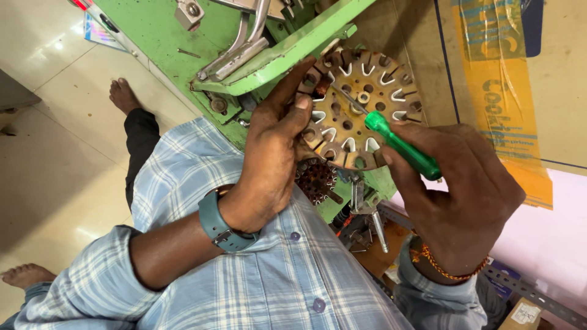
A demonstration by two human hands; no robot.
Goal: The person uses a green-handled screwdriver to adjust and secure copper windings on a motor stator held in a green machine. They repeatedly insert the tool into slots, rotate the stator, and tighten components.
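Stator core (361,110), round, rust-brown laminated steel with white insulating liners in its slots, held just right of frame centre toward 12 o'clock. Our left hand (275,159) is clamped on its rim at the 9 o'clock side, thumb on the face, fingers behind. Our right hand (458,195) is closed around a green-handled screwdriver (400,146), whose thin shaft runs toward 10 o'clock and whose tip sits near the hub of the core. The two hands are apart, one on either side of the core.

On the left wrist we wear a teal-strapped wristwatch (217,223); on the right wrist, an orange thread band (446,266). Behind the core, at 11 o'clock, stands a green machine frame (165,30) with metal levers. Below the core, partly hidden by the left hand, sits a second rusty slotted core (317,180). At 2 o'clock lies a cardboard box (550,79) taped in yellow. Bare foot (122,95) of ours rests on the tiled floor (49,153) at 10 o'clock.
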